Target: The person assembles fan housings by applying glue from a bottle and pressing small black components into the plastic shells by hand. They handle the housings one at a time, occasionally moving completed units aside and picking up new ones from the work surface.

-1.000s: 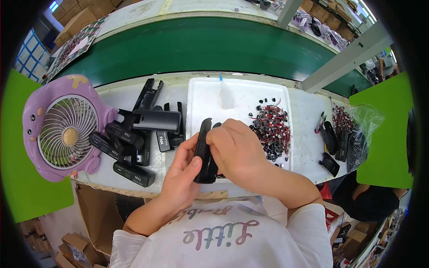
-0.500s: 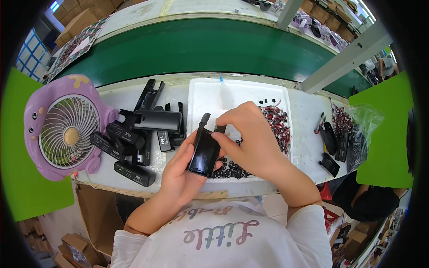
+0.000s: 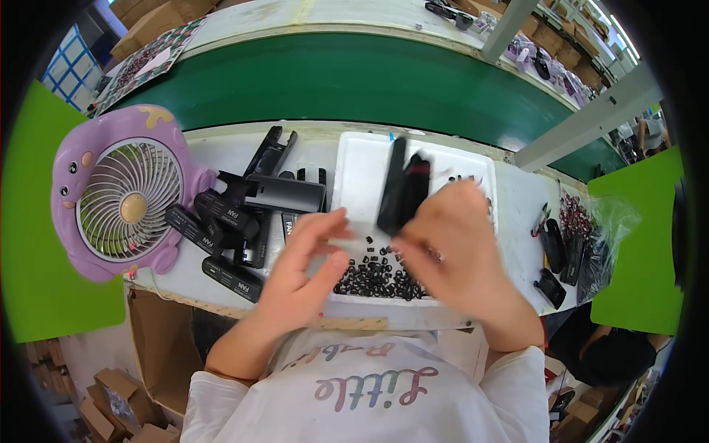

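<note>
My right hand point(image 3: 461, 258), smeared by motion, grips a black plastic casing point(image 3: 397, 193) at its lower end. The casing tilts up over the white tray point(image 3: 360, 159), and its far end is blurred. My left hand point(image 3: 297, 277) is empty, its fingers spread and thumb apart, at the tray's near left side. Many small black clip-like pieces point(image 3: 377, 279) lie loose in the near part of the tray, between the hands. Beyond my left hand is a heap of black casings point(image 3: 284, 193), several with white lettering.
A purple animal-shaped fan point(image 3: 133, 208) stands at the left. On the right lie black casings point(image 3: 551, 245), red-and-black wires point(image 3: 571, 214) and a clear plastic bag point(image 3: 607, 236). A green conveyor belt point(image 3: 332, 81) runs behind the table, with a pale post point(image 3: 583, 122) at its right.
The left hand has let go of the casing and opened. My right hand now carries the casing, raised and farther right over the tray. The view has shifted slightly.
</note>
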`<state>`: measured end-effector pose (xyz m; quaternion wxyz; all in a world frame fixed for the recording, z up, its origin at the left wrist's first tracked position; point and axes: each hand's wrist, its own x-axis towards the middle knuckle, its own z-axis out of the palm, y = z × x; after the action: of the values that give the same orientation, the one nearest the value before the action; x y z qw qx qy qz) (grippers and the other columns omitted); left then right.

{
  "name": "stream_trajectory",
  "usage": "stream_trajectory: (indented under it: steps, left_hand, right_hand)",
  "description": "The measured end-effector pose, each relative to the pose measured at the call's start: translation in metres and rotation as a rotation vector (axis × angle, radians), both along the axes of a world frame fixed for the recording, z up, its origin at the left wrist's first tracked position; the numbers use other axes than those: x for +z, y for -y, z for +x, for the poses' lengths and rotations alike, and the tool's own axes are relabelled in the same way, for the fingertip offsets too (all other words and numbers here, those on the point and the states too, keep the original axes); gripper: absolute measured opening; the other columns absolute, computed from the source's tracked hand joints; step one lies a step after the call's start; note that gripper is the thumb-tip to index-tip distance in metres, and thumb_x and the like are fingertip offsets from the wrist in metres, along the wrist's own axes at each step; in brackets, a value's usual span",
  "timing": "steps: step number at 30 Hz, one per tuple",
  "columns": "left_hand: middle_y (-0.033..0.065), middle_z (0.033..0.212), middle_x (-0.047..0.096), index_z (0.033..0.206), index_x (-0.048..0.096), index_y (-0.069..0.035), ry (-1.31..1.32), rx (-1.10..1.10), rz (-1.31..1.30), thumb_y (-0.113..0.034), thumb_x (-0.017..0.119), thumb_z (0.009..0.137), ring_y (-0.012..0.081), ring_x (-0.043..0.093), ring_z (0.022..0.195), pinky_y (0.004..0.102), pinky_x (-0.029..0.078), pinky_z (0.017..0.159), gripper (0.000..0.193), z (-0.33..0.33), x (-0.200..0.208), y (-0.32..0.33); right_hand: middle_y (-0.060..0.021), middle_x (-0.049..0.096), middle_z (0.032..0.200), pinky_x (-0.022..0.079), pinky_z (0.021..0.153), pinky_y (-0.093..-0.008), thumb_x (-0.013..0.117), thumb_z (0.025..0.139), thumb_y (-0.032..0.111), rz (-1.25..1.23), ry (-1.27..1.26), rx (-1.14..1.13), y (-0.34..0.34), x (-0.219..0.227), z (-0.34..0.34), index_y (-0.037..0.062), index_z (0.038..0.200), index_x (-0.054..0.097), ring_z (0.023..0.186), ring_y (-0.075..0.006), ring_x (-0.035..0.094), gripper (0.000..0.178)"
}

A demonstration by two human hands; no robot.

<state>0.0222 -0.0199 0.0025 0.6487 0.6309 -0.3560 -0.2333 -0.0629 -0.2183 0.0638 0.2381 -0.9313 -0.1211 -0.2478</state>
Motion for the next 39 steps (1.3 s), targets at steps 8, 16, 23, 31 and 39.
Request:
stream_trajectory:
  steps: [8,16,23,31,39]
  left_hand:
    - [0.0098,0.128,0.043,0.131,0.037,-0.007,1.082,0.271,0.794,-0.001,0.068,0.067,0.0302,0.035,0.122,0.0471,0.023,0.101,0.072,0.054,0.04,-0.018]
    - [0.0108,0.107,0.054,0.128,0.041,-0.007,1.128,0.219,0.803,0.001,0.068,0.065,0.0298,0.047,0.106,0.0447,0.031,0.096,0.069,0.07,0.038,-0.016]
    - [0.0099,0.107,0.055,0.125,0.041,0.002,0.162,0.275,-0.035,0.005,0.068,0.07,0.0207,0.052,0.1,0.0336,0.044,0.083,0.062,0.048,0.029,-0.016]
    - [0.0146,0.113,0.055,0.122,0.043,0.004,-0.663,-0.038,-0.267,-0.007,0.071,0.073,0.022,0.058,0.099,0.0351,0.046,0.086,0.058,0.01,0.016,-0.019]
    - [0.0178,0.132,0.043,0.119,0.049,0.002,-0.774,-0.169,-0.283,-0.011,0.064,0.08,0.024,0.047,0.117,0.0348,0.041,0.094,0.043,-0.019,-0.011,-0.009]
  right_hand:
    - [-0.0044,0.057,0.085,0.036,0.076,-0.0386,0.068,0.071,0.017,-0.205,-0.041,-0.425,0.125,-0.056,0.082,0.0078,0.075,0.067,0.088,-0.0262,0.048,0.01]
    - [-0.0034,0.058,0.088,0.037,0.078,-0.0396,0.065,0.07,0.017,-0.419,-0.038,-0.434,0.081,-0.058,0.077,0.0097,0.079,0.065,0.091,-0.0241,0.05,0.011]
    - [-0.004,0.053,0.08,0.042,0.071,-0.0333,0.055,0.071,0.006,-0.314,-0.363,0.304,0.011,-0.058,0.031,0.0073,0.093,0.062,0.081,-0.0208,0.054,0.023]
    - [-0.0088,0.052,0.075,0.044,0.065,-0.0315,0.059,0.075,0.006,-0.133,-0.347,0.21,0.009,-0.068,0.032,0.0033,0.081,0.059,0.074,-0.0237,0.055,0.007]
    - [-0.0037,0.059,0.071,0.042,0.053,-0.0241,0.063,0.08,0.009,0.874,-0.78,0.064,-0.005,-0.037,0.017,-0.0006,0.081,0.059,0.064,-0.0067,0.052,0.011]
